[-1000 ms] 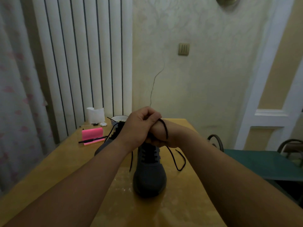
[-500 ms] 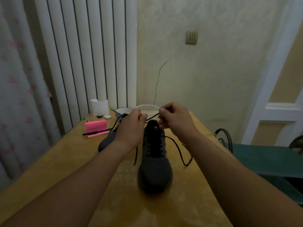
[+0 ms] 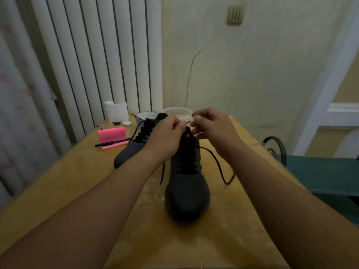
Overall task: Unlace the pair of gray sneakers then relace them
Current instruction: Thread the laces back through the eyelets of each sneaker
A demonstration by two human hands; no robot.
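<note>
Yellow worktop (image 3: 77, 181) carries both gray sneakers: the near sneaker (image 3: 187, 191) toe toward the person, the other sneaker (image 3: 132, 150) behind-left. Left hand (image 3: 165, 138) and right hand (image 3: 211, 127), fingers curled, pinch the black lace (image 3: 226, 183) above the near sneaker's top eyelets. This looks like the top-knot stage; the next move needs steady, even tension.

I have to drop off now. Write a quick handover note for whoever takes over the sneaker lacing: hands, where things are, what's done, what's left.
Left hand: pinches the black lace at the top of the near sneaker.
Right hand: pinches the same lace just across from it.
Things: the near sneaker stands on the yellow table, toe toward the camera. The second sneaker sits behind it to the left.
Done: the lace crosses the near sneaker's eyelet rows, and its ends trail loose on either side.
Left: finish the top and tie it. I cannot tell whether the second sneaker is finished.
</note>
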